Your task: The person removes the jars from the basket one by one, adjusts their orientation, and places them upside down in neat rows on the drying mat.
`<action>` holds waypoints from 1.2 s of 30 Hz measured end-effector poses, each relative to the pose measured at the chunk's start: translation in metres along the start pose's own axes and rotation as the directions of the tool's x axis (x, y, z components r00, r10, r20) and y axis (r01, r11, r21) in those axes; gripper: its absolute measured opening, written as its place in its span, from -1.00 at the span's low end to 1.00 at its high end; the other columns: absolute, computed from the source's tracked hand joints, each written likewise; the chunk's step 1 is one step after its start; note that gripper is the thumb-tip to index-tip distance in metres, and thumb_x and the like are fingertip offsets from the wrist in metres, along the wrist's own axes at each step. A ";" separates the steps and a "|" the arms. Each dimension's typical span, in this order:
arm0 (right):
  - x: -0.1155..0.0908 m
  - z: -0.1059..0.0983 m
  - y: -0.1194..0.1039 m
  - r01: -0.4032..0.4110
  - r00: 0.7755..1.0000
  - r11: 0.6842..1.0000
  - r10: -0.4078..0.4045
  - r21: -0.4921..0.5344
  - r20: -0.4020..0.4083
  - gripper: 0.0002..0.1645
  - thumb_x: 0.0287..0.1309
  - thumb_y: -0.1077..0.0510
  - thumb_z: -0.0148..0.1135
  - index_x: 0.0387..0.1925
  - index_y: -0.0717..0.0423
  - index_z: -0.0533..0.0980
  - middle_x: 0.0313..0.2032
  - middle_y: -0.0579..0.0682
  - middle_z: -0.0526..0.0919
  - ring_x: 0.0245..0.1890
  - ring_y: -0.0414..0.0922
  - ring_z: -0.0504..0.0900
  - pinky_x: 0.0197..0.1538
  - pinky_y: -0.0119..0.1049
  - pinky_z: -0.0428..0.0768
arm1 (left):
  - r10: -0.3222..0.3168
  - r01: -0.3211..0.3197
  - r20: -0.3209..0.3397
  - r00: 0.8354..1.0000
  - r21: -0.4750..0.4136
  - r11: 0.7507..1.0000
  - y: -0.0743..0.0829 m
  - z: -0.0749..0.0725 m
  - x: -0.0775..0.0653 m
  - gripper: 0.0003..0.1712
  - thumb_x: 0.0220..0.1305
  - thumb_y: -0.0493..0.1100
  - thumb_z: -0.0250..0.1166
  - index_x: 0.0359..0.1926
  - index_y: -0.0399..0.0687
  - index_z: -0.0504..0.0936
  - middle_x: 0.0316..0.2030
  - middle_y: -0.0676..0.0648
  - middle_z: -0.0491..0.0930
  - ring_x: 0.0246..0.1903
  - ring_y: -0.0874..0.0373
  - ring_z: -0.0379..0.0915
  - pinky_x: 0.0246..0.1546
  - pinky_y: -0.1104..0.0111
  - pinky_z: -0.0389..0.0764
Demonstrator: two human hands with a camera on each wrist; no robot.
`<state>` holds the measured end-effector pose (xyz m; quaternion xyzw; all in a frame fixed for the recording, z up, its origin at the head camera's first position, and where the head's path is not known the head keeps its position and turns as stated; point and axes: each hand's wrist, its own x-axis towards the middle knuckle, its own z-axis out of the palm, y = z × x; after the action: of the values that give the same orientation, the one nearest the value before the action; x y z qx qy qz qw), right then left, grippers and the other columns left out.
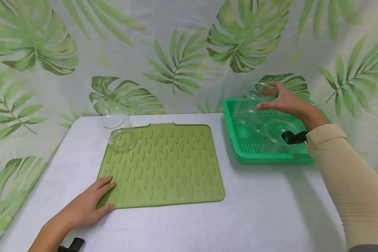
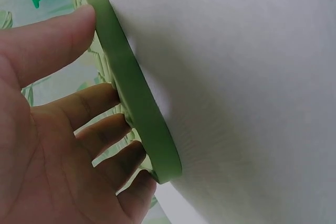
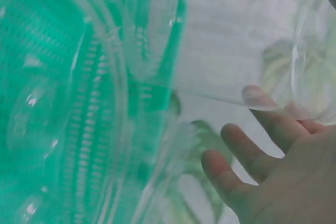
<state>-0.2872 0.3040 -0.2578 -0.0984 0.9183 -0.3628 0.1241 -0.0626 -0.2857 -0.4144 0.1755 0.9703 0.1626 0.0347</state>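
My right hand [image 1: 285,101] grips a clear plastic cup [image 1: 247,105] near its upper end, above the back of the green basket [image 1: 275,159]. In the right wrist view, fingers [image 3: 268,121] lie along the side of that cup [image 3: 231,40]. Other clear containers [image 1: 280,131] are in the basket below. At the front left corner of the green ridged mat [image 1: 167,168], my left hand [image 1: 85,206] rests with fingers spread. In the left wrist view its thumb and fingertips touch the mat's edge [image 2: 126,72]. Another clear cup [image 1: 123,136] stands upside down on the mat's back left corner.
A white-covered table [image 1: 258,203] holds the mat and, at the back right, the basket. Behind the table hangs a leaf-patterned cloth [image 1: 182,45].
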 end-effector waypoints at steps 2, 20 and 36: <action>-0.007 0.001 -0.005 0.030 0.999 0.999 -0.029 0.017 -0.041 0.19 0.29 -0.12 0.26 0.56 -0.10 -0.38 0.54 0.02 0.13 0.53 0.16 0.05 0.35 0.13 0.31 | -0.001 0.001 0.002 1.000 0.000 1.000 0.000 0.000 0.000 -0.23 0.18 0.06 0.41 0.32 -0.23 0.45 0.41 -0.28 0.29 0.37 -0.37 0.21 0.25 -0.19 0.40; -0.060 0.053 -0.055 0.464 0.868 0.886 -0.449 0.023 -0.214 0.14 0.06 0.39 0.41 0.51 -0.12 -0.03 0.38 -0.03 0.38 0.17 -0.48 0.47 0.08 -0.67 0.46 | -0.005 0.005 0.002 1.000 0.009 1.000 -0.002 0.000 0.001 -0.24 0.19 0.06 0.40 0.33 -0.21 0.44 0.42 -0.27 0.27 0.39 -0.34 0.19 0.27 -0.17 0.37; -0.066 0.120 -0.075 0.474 0.874 0.880 -0.475 -0.032 -0.097 0.21 -0.06 0.17 0.57 0.51 -0.10 0.02 0.38 -0.02 0.38 0.32 0.02 0.45 0.20 -0.33 0.45 | -0.008 0.008 0.017 1.000 -0.005 1.000 -0.004 -0.002 0.001 -0.23 0.22 0.05 0.38 0.35 -0.23 0.42 0.44 -0.28 0.24 0.40 -0.37 0.15 0.28 -0.19 0.35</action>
<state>-0.1819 0.1908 -0.2803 -0.3024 0.8726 -0.3833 -0.0162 -0.0646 -0.2895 -0.4141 0.1729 0.9703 0.1633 0.0441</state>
